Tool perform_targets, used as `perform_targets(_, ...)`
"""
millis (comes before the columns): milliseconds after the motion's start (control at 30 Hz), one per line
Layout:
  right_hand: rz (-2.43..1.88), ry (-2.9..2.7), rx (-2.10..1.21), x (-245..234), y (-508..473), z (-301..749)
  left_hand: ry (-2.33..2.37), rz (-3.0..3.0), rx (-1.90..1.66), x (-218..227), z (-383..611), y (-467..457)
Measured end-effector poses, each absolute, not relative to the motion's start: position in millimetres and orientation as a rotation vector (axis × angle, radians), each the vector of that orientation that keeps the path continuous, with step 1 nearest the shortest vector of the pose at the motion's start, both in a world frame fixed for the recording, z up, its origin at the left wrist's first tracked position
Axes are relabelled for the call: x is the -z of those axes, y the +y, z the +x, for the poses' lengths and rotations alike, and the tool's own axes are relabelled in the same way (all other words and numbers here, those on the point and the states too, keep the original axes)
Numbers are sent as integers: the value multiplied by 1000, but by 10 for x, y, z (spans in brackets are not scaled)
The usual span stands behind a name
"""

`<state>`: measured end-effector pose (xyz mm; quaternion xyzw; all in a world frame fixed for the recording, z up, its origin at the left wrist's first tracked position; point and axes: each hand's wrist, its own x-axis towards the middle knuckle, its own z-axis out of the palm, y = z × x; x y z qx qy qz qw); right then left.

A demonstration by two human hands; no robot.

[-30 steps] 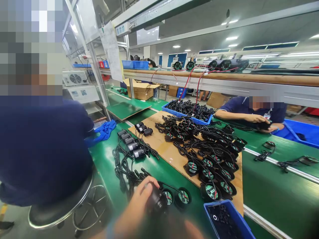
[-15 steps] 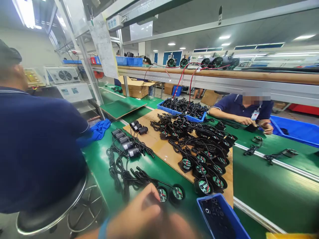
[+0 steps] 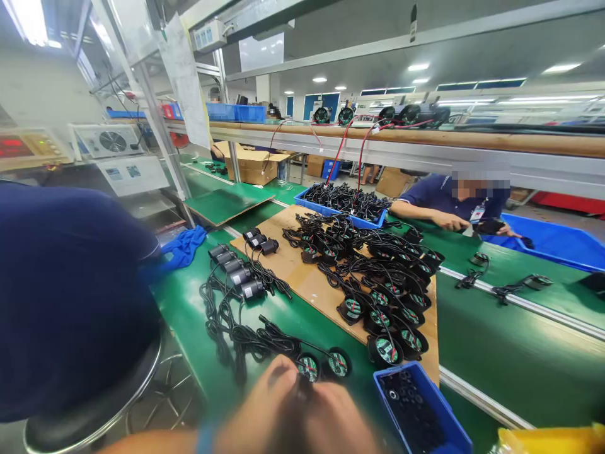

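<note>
Left hand (image 3: pixel 265 410) and right hand (image 3: pixel 338 419) blurred at near desk (image 3: pixel 496 359) edge, together pinching small dark part (image 3: pixel 299 394); grip unclear. Blue bin (image 3: pixel 418 410) just right; cable bundle (image 3: pixel 236 328) ahead; seated co-worker (image 3: pixel 66 296) crowds left.

A second ago the left hand (image 3: pixel 265 410) held a black round part up in plain sight with the right hand barely showing; now both hands are drawn in close at the bottom edge, the right hand (image 3: pixel 340 419) up against the left, and the part is only a dark blur between them. The view has swung left, so a red-lit meter (image 3: pixel 26 148) now shows. Across the belt, the co-worker's hands (image 3: pixel 454 221) have lifted a black part (image 3: pixel 489 226) off the table.
</note>
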<state>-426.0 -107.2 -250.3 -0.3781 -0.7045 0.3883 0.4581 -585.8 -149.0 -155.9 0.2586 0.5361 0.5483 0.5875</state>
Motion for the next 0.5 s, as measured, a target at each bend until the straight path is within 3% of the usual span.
perform_targets(133, -793, -1700, -997, 2534, -648, -4178, 1224, 527, -1338, 1509, -5845, -1414)
perform_targets(267, -1119, -1464, -1119, 2715, -559, -4096, 1281, 539, -1427, 1435, -5898, -1385)
perform_targets(500, -1222, -1536, -529, 2507, -837, -4296, 1293, 520, -1422, 1473, -5881, -1406)
